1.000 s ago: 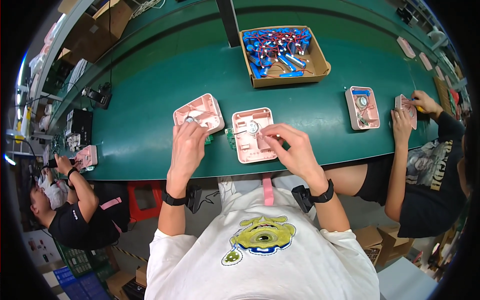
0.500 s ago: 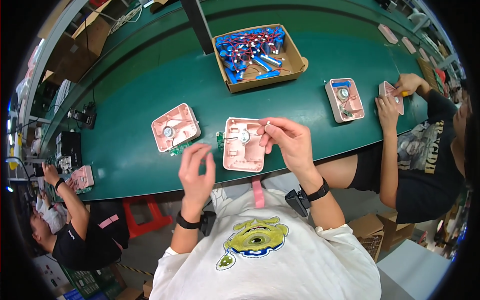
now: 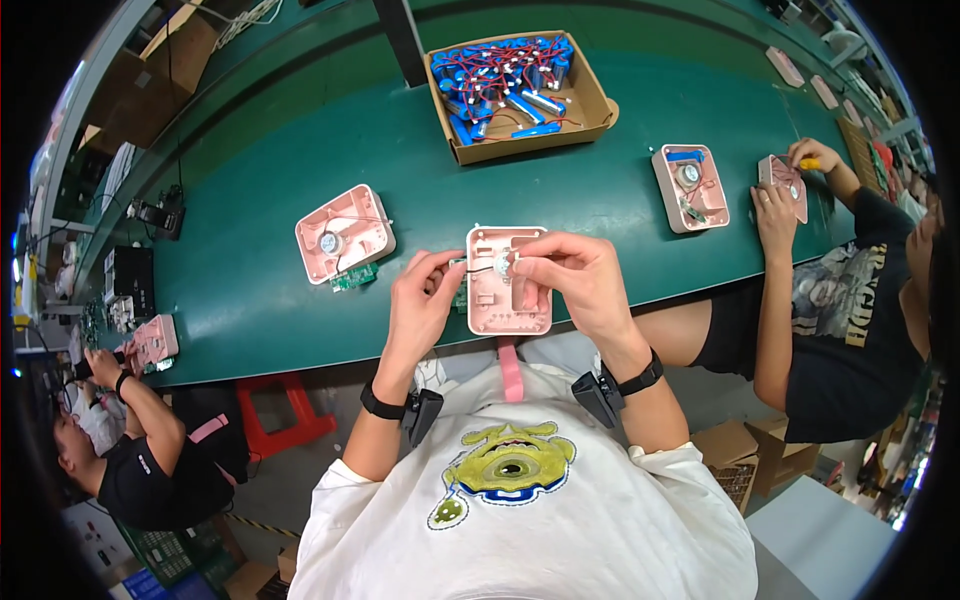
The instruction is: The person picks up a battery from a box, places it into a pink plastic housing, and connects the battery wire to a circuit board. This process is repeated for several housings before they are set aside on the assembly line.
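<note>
In front of me on the green table lies a pink plastic housing (image 3: 484, 318), its open side up. It holds a round speaker (image 3: 502, 264) with a dark wire running left from it. My left hand (image 3: 424, 298) is at the housing's left rim, thumb and forefinger pinched beside a green circuit board (image 3: 460, 297) that is partly covered. What those fingertips hold is too small to make out. My right hand (image 3: 580, 285) reaches over the housing's right side, fingers closed close to the speaker; whatever is in them is hidden.
A cardboard box (image 3: 480, 153) of blue batteries with red wires stands behind. Another pink housing (image 3: 318, 263) with a circuit board (image 3: 354, 277) lies left. To the right sits a housing (image 3: 708, 212) containing a blue battery (image 3: 686, 156). Co-workers handle housings at both sides.
My left hand has risen to the housing's left rim and pinched. The housing has shifted slightly right. My right fingers have moved down and left toward the speaker; the small white connector at their tips is now hidden.
</note>
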A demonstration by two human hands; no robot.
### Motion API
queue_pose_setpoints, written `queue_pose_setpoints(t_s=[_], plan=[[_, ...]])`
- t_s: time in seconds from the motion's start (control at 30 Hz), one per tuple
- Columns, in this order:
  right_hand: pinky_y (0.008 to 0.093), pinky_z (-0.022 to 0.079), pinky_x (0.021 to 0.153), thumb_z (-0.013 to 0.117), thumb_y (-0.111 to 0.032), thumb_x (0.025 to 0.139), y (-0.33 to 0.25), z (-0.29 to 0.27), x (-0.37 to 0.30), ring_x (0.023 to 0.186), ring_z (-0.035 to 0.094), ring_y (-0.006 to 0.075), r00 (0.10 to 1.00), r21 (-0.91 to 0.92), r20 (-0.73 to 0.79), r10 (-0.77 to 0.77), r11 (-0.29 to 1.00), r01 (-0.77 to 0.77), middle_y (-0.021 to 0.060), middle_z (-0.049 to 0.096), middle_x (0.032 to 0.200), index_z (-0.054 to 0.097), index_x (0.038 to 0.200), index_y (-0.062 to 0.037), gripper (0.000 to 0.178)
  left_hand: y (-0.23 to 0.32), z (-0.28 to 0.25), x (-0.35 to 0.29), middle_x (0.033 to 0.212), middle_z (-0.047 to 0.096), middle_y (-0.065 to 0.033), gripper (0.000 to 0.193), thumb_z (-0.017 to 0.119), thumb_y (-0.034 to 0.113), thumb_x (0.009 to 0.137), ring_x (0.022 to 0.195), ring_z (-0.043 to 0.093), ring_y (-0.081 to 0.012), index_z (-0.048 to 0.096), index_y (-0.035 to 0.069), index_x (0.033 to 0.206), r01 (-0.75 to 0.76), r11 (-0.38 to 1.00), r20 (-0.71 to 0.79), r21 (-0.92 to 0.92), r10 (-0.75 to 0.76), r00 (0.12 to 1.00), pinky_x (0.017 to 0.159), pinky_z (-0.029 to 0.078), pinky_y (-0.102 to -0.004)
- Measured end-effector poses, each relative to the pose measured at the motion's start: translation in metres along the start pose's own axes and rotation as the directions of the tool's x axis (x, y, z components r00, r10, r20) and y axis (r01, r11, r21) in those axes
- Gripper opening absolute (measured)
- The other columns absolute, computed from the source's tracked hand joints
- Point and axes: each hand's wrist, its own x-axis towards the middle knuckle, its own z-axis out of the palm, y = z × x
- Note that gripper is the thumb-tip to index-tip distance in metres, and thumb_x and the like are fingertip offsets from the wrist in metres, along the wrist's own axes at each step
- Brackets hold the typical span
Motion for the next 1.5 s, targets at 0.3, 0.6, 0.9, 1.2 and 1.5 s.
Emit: queue_pose_setpoints(t_s=[0.3, 0.6, 0.9, 1.2, 1.5], plan=[[0.0240, 0.048, 0.053, 0.075, 0.000, 0.094, -0.004, 0.019, 0.003, 0.065, 0.068, 0.0112, 0.996, -0.244, -0.039, 0.082, 0.966, -0.089, 0.0068, 0.073, 0.085, 0.076, 0.098, 0.0053, 0.006, 0.005, 0.008, -0.010, 0.102, 0.067, -0.0060, 0.022, 0.070, 0.003, 0.100, 0.093, 0.071, -0.0119, 0.071, -0.004, 0.121, 0.092, 0.948, 0.029, -0.304, -0.088, 0.996, 0.082, 0.055, -0.0254], [0.0326, 0.052, 0.057, 0.078, -0.007, 0.088, 0.026, 0.026, 0.007, 0.060, 0.068, 0.0166, 0.978, -0.840, 0.100, -0.184, 0.512, 0.182, 0.0127, 0.072, 0.078, 0.077, 0.095, 0.0006, 0.010, 0.008, 0.010, -0.021, 0.112, 0.065, -0.0080, 0.022, 0.070, -0.006, 0.096, 0.099, 0.071, -0.0148, 0.070, -0.006, 0.119, 0.081, 0.895, 0.022, -0.438, -0.080, 0.997, 0.089, 0.058, -0.0271], [0.0336, 0.054, 0.059, 0.075, -0.009, 0.087, 0.024, 0.035, 0.009, 0.056, 0.068, 0.0195, 0.990, -0.810, -0.002, -0.138, 0.581, 0.079, 0.0112, 0.068, 0.063, 0.074, 0.089, 0.0004, 0.010, 0.022, 0.011, -0.027, 0.114, 0.063, -0.0072, 0.025, 0.071, -0.012, 0.093, 0.102, 0.066, -0.0135, 0.070, -0.007, 0.118, -0.023, 0.973, -0.039, -0.232, 0.015, 0.999, 0.090, 0.057, -0.0258], [0.0344, 0.052, 0.057, 0.072, -0.007, 0.088, 0.023, 0.034, 0.008, 0.053, 0.066, 0.0194, 0.991, -0.809, 0.003, -0.135, 0.583, 0.082, 0.0108, 0.067, 0.062, 0.069, 0.086, 0.0011, 0.009, 0.024, 0.018, -0.028, 0.107, 0.066, -0.0096, 0.023, 0.074, -0.008, 0.089, 0.090, 0.068, -0.0163, 0.073, -0.004, 0.112, -0.157, 0.983, -0.150, -0.093, 0.142, 0.978, 0.081, 0.058, -0.0284], [0.0345, 0.050, 0.055, 0.071, -0.006, 0.089, 0.028, 0.038, 0.004, 0.052, 0.064, 0.0192, 0.987, -0.789, -0.006, -0.160, 0.608, 0.094, 0.0105, 0.065, 0.060, 0.068, 0.084, 0.0016, 0.009, 0.027, 0.018, -0.034, 0.119, 0.066, -0.0116, 0.023, 0.073, -0.010, 0.091, 0.102, 0.067, -0.0149, 0.073, -0.005, 0.113, -0.132, 0.985, -0.136, -0.114, 0.116, 0.984, 0.086, 0.058, -0.0275]])
